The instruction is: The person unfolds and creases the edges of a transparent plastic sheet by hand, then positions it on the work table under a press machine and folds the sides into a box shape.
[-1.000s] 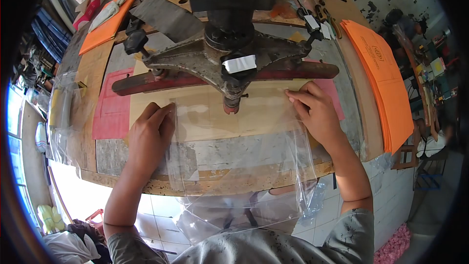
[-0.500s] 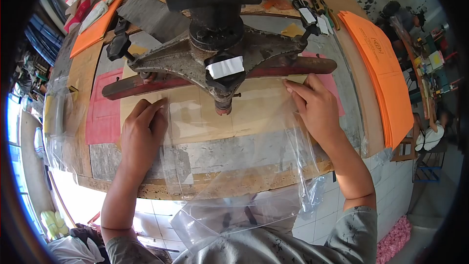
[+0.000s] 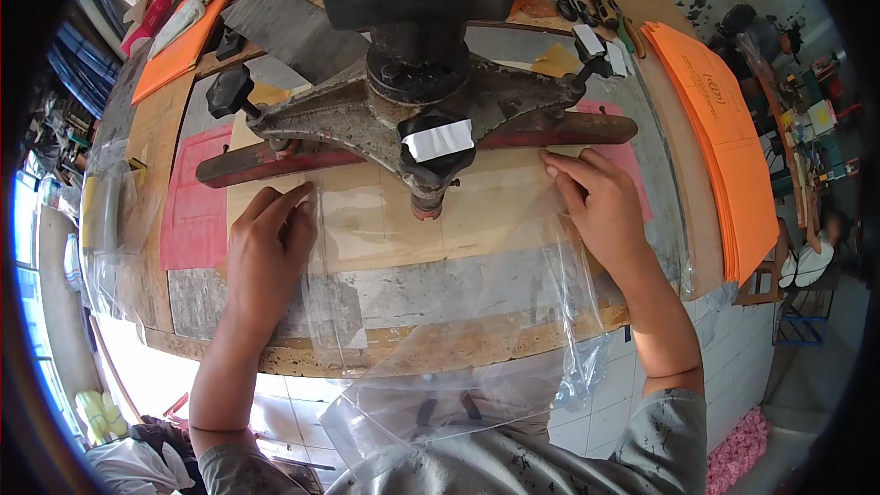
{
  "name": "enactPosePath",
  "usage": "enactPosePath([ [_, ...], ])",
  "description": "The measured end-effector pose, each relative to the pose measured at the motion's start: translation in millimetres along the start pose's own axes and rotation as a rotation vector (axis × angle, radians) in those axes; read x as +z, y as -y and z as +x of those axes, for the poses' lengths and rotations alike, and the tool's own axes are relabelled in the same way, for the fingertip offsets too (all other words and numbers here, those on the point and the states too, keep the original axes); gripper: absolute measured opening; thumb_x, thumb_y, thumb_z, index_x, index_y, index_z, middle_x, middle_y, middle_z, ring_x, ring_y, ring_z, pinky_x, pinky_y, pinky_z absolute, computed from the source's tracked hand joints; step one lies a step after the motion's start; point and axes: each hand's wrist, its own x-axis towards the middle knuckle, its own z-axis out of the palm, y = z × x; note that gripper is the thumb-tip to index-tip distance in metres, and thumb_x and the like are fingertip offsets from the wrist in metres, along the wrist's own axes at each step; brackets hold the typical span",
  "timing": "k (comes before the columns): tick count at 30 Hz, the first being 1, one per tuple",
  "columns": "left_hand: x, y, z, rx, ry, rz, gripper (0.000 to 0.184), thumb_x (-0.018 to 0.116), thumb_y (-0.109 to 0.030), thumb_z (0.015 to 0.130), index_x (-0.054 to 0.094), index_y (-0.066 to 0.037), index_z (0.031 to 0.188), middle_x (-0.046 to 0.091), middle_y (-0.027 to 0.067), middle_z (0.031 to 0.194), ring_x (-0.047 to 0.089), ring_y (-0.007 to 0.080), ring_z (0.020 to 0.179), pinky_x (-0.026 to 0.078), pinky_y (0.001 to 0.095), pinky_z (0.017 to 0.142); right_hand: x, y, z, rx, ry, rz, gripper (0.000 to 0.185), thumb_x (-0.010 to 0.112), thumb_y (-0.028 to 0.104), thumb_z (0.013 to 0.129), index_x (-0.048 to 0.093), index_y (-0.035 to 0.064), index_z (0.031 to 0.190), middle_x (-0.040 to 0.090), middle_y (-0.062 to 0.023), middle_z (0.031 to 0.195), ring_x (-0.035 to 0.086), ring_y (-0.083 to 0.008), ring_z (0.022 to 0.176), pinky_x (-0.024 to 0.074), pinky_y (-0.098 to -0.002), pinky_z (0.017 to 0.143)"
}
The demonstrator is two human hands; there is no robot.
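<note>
A clear plastic sheet stretches between my hands and drapes over the table's front edge toward my lap. My left hand pinches its left far corner. My right hand pinches the right far corner, close to the long red-edged bar. That bar crosses the work surface under a heavy cast metal arm with a white label on its front knob. Beneath the plastic lies a tan sheet, flat on the table, with pink sheets at its sides.
A stack of printed orange sheets lies on the right side. Scissors and pliers rest at the back right. More orange material and a dark grey board are at the back left. Loose clear plastic hangs at the left edge.
My right hand sits slightly lower and farther right, its corner of the plastic still pinched. My left hand has barely moved. The view has shifted a little.
</note>
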Motion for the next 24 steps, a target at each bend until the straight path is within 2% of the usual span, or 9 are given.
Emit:
enactPosePath([
  [3,0.1,0.8,-0.4,0.002,0.005,0.002,0.027,0.064,-0.003,0.094,0.073,0.000,0.119,0.064,0.0150,0.088,0.062,0.0270,0.066,0.050,0.0379,0.064,2.5,-3.7,-0.6,-0.016,-0.018,0.055,0.024,0.071,0.007,0.095,0.077,0.0067,0.118,0.063,-0.0119,0.081,0.059,-0.0238,0.064,0.0497,-0.0354,0.064],
  [6,0.1,1.2,-0.2,-0.003,0.008,0.001,0.027,0.064,-0.002,0.094,0.073,-0.001,0.119,0.064,0.0150,0.088,0.062,0.0272,0.066,0.050,0.0382,0.064,0.4,-3.0,1.1,0.001,0.002,0.062,0.024,0.070,0.005,0.092,0.077,0.0065,0.115,0.067,-0.0142,0.083,0.067,-0.0312,0.069,0.0539,-0.0408,0.067],
  [20,1.6,1.8,2.3,-0.020,0.008,-0.001,0.027,0.064,-0.001,0.093,0.073,-0.001,0.119,0.063,0.0149,0.087,0.061,0.0283,0.067,0.049,0.0377,0.064,1.3,-5.2,4.7,0.017,0.007,0.111,0.024,0.070,0.003,0.093,0.077,0.0047,0.116,0.070,-0.0152,0.086,0.066,-0.0281,0.066,0.0528,-0.0374,0.064],
  [23,2.2,6.7,2.3,0.025,-0.007,0.018,0.026,0.064,-0.002,0.095,0.074,0.001,0.119,0.064,0.0099,0.088,0.057,0.0132,0.064,0.046,0.0286,0.061,2.3,-6.4,4.9,0.005,0.005,0.120,0.023,0.070,0.003,0.093,0.077,0.0040,0.115,0.071,-0.0151,0.087,0.067,-0.0281,0.067,0.0528,-0.0374,0.065],
  [24,1.9,5.3,2.3,-0.002,0.001,0.000,0.026,0.065,-0.002,0.094,0.074,0.000,0.118,0.064,0.0115,0.087,0.058,0.0182,0.064,0.047,0.0317,0.061,2.8,-7.2,4.6,-0.005,-0.002,0.125,0.023,0.070,0.003,0.093,0.077,0.0037,0.115,0.071,-0.0151,0.087,0.067,-0.0281,0.067,0.0529,-0.0374,0.065],
])
